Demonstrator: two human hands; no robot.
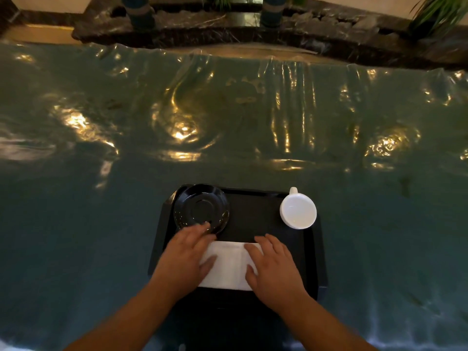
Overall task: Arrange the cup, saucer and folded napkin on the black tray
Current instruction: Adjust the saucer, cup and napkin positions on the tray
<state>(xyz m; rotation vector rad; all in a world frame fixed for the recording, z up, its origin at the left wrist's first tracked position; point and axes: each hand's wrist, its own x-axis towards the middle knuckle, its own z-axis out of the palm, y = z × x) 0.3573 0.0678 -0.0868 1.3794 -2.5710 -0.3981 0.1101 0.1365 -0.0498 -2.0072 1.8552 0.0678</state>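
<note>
Down at the near edge of the table (pixel 76 224), which is covered by a wrinkled, shiny clear sheet over a dull blue-green surface, sits the black tray (pixel 312 252). Both hands lie flat on a white folded napkin (pixel 229 264) in the near middle of the tray. The left hand (pixel 183 259) covers the napkin's left edge, fingers spread and stretched forward, palm down; it grips nothing, and its fingertips (pixel 202 226) reach to the near rim of the saucer. The right hand (pixel 274 266) presses on the napkin's right edge the same way, open and flat, with its thumb lying on the white cloth. Between the two hands the middle strip of the napkin shows, with a fold line running front to back.

The black saucer (pixel 201 209) occupies the far left corner of the tray, glossy, and seems to be tilted or resting partly on the tray's raised rim; I cannot tell which. The white cup (pixel 298 211) stands upright at the far right, empty as far as can be seen, its handle pointing away from the person. It sits at the tray's right edge, well apart from the saucer.

Beyond the table a dark stone ledge (pixel 253 34) runs across, with green plants (pixel 438 13) at the far right.
</note>
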